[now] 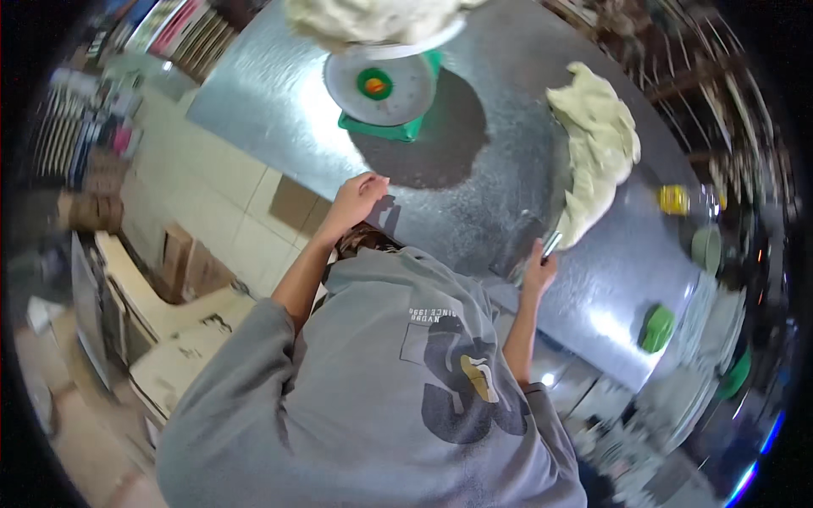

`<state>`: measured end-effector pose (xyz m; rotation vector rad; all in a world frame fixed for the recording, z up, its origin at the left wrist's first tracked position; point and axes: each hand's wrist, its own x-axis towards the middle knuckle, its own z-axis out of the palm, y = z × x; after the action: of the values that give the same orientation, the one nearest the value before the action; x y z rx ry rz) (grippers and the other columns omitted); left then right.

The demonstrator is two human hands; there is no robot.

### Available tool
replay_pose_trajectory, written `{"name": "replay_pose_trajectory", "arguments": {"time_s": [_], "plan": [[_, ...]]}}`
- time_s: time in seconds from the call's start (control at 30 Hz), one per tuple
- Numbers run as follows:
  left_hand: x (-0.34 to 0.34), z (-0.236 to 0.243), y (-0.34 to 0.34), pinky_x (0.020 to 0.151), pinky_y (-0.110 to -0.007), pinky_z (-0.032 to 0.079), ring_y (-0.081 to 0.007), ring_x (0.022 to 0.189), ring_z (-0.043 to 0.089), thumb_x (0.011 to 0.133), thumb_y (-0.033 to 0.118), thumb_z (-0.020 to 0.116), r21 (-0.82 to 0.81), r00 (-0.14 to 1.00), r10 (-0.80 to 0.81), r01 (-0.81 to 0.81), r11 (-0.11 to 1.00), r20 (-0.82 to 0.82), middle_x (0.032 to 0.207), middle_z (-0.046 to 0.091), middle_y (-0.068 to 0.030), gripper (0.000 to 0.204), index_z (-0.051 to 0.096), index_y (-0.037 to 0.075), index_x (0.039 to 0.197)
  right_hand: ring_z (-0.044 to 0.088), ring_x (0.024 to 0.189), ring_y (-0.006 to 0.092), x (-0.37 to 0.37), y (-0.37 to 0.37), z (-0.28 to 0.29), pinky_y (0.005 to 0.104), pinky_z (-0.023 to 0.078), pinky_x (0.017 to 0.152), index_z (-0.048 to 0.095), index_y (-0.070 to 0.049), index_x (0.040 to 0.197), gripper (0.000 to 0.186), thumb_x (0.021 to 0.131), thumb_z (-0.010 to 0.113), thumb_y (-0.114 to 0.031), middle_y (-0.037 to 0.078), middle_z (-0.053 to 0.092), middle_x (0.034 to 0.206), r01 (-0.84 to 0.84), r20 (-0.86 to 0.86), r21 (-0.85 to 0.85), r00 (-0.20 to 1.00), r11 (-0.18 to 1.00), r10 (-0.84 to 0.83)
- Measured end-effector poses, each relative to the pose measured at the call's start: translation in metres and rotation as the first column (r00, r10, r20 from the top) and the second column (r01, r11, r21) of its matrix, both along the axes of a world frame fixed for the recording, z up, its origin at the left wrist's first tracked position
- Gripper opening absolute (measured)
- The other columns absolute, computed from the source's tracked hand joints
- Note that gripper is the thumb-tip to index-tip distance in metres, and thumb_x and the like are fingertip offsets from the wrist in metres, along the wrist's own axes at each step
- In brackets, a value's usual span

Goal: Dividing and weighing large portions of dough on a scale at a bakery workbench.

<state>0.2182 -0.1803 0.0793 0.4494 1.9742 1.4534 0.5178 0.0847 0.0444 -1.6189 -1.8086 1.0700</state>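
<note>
Right hand (pixel 539 269) with scraper (pixel 550 245) beside dough (pixel 597 148)

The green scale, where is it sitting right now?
In the head view the green scale stands at the far end of the metal table, a dough mound on its pan, beyond the left hand.

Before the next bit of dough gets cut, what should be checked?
1. Right hand has the metal scraper in its grip: ok.
2. Scraper sits by the end of the long dough strip: ok.
3. Left hand rests on the metal table, away from the blade: ok.
4. Green scale has room on its pan: not ok, a dough pile fills it.
5. Scale dial reading: cannot tell.
</note>
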Motion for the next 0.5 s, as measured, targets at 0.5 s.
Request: {"name": "replay_pose_trajectory", "arguments": {"time_s": [0.5], "plan": [[0.021,-0.035,-0.003,0.059,-0.031,0.043,-0.0220,0.062,0.055,0.086,0.031,0.060,-0.194,0.991,-0.031,0.005,0.981,-0.130,0.074,0.064,-0.0077,0.031,0.067,0.001,0.089,0.060,0.070,0.0213,-0.100,-0.007,-0.009,0.0313,0.049,0.064,0.060,0.002,0.106,0.050,0.080,0.073,-0.038,0.014,0.063,0.083,-0.269,0.180,0.254,0.957,0.929,0.228]]}}
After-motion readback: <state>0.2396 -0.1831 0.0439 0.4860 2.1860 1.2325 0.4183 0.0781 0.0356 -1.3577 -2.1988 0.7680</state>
